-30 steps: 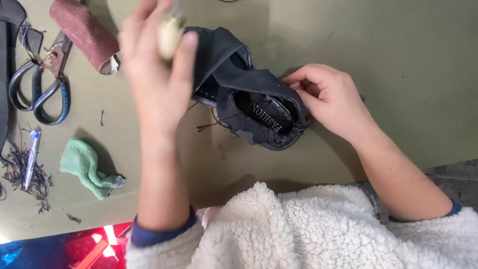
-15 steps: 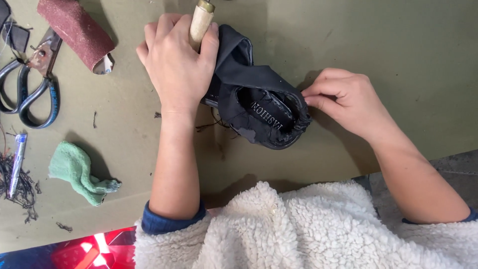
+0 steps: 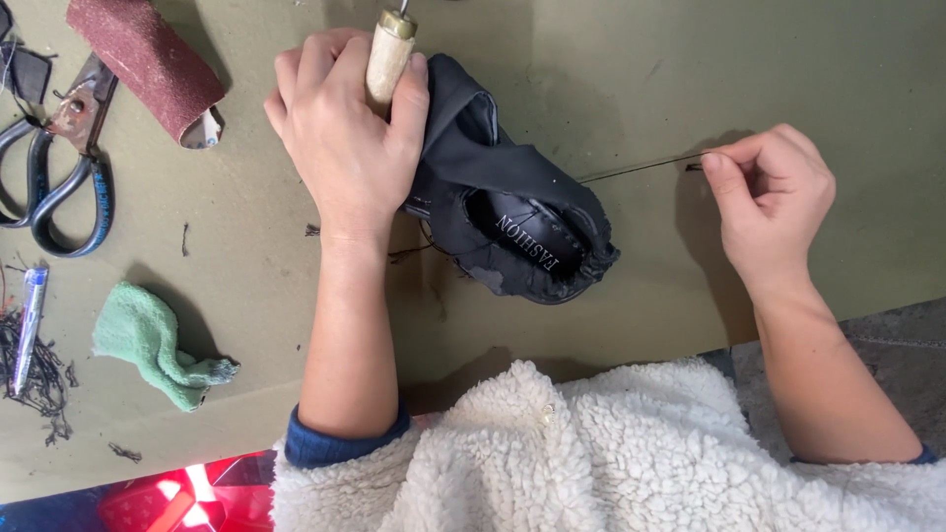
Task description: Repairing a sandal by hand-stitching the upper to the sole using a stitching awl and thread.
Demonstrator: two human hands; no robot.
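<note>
Olive table [image 3: 690,59] | scissors [image 3: 59,187] | green rag [image 3: 148,340] | sandpaper roll [image 3: 148,64]

Olive table [image 3: 788,59] bears shoe [image 3: 512,222], scissors [image 3: 59,177], cloth [image 3: 148,345].

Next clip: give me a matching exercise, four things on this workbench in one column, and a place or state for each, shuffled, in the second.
Things:
1. wooden-handled awl
2. thin dark thread
3. crumpled green cloth
4. roll of reddish-brown sandpaper

Places or states:
A. lying loose near the bench's front edge
B. in the grip of the left hand, beside the black shoe
C. at the bench's far left, next to the scissors
D. stretched taut from the shoe to the right hand

Pairs: 1-B, 2-D, 3-A, 4-C
</note>
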